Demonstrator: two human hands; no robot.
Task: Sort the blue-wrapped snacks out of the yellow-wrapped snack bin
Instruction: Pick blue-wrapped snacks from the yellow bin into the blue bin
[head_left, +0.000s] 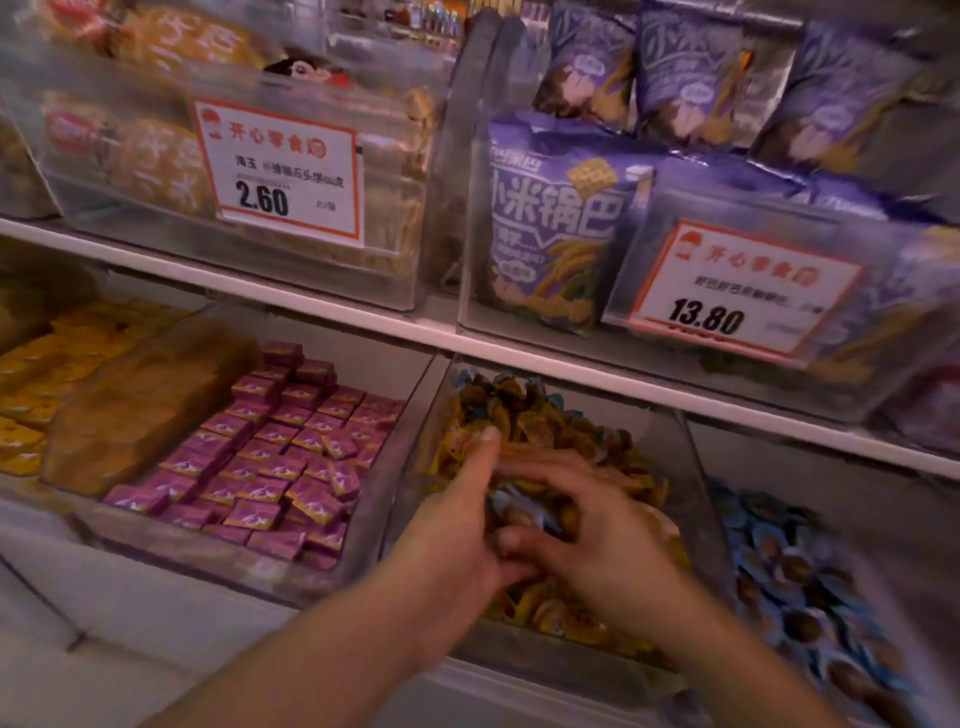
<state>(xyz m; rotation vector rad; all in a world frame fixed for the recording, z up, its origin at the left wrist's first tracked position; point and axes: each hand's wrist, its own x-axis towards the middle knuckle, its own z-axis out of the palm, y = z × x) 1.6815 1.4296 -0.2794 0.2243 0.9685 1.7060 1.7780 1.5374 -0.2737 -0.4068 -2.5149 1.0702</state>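
Note:
A clear plastic bin (691, 467) on the lower shelf holds a heap of yellow-wrapped snacks (566, 618) with some blue-wrapped snacks mixed in at its back (498, 389). Both my hands are inside it. My left hand (457, 525) cups a small bunch of blue-wrapped snacks (524, 512), its forefinger stretched toward the back. My right hand (597, 535) lies over the same bunch, thumb and fingers curled round it from the right. The frame is blurred, so single wrappers are hard to tell apart.
The bin to the right (800, 587) is full of blue-wrapped snacks. Left of the yellow bin sits a bin of purple boxes (270, 457). A white shelf edge (519, 358) runs just above, with purple bags and price tags over it.

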